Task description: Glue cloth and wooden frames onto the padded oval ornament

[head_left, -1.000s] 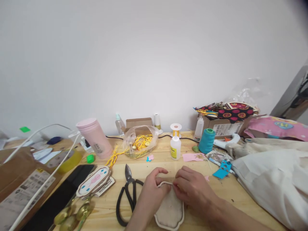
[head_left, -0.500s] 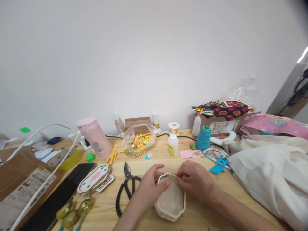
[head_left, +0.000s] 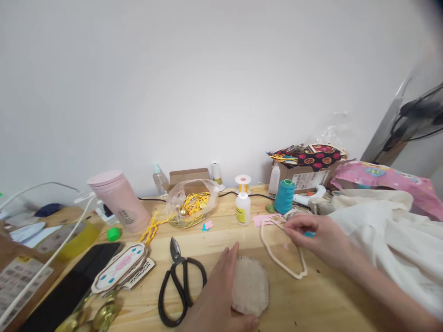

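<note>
My right hand pinches a thin, cream-coloured outline frame by its upper right side. The frame hangs over the table, apart from the pale flat piece with a scalloped edge. That piece lies on the wood in front of me. Beside its left edge rests my left hand, fingers stretched forward and thumb spread along the piece's near edge. Black-handled scissors lie just left of my left hand.
Behind my hands stand a glue bottle, a blue thread cone and a bag of yellow cord. At left are a pink tumbler, stacked decorated plaques and a black phone. White cloth covers the right side.
My right hand has lifted the cream frame off the flat piece and carried it right. My left hand has let go and opened flat beside the piece. The view has shifted slightly right.
</note>
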### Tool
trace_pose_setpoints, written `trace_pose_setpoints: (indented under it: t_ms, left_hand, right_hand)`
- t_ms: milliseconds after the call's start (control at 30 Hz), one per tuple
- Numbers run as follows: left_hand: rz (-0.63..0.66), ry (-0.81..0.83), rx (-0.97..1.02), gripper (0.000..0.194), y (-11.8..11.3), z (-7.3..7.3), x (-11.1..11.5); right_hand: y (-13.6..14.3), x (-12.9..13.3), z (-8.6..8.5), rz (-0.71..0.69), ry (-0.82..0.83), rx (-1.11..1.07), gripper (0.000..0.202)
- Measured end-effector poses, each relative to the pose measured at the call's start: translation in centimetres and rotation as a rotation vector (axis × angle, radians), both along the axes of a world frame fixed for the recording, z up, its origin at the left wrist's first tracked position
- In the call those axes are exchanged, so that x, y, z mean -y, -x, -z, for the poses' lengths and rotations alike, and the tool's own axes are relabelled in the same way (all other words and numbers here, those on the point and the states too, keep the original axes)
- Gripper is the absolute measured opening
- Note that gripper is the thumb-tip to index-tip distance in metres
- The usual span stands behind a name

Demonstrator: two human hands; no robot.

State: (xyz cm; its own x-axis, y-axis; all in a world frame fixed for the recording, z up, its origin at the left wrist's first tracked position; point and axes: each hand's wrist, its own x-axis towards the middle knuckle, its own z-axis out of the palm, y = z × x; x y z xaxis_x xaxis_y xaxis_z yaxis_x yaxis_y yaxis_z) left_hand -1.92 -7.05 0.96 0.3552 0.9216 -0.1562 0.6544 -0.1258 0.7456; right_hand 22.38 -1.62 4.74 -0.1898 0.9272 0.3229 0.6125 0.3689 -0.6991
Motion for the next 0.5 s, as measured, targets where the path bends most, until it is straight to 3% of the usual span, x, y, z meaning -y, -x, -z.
trace_pose_setpoints:
  t_ms: [100, 200, 333, 500]
  left_hand:
    - [0.054, -0.060, -0.070, 0.090, -0.2, 0.1, -0.6]
    - [0.073, -0.140, -0.121, 0.094, -0.3, 0.5, -1.0]
    - [0.050, -0.214, -0.113, 0.088, -0.2, 1.2, -0.9]
    - [-0.093, -0.356, -0.022, 0.065, 1.2, 1.8, 0.0]
  right_hand:
    - [-2.9, 0.3, -0.3, 0.101, -0.053, 0.095, 0.022]
    - [-4.0, 0.1, 0.6, 0.071, -0.055, 0.356, 0.017]
    - [-2.6, -0.7, 1.8, -0.010, -0.087, 0.564, 0.016]
    - [-0.6, -1.9, 2.0, -0.079, -0.130, 0.553, 0.019]
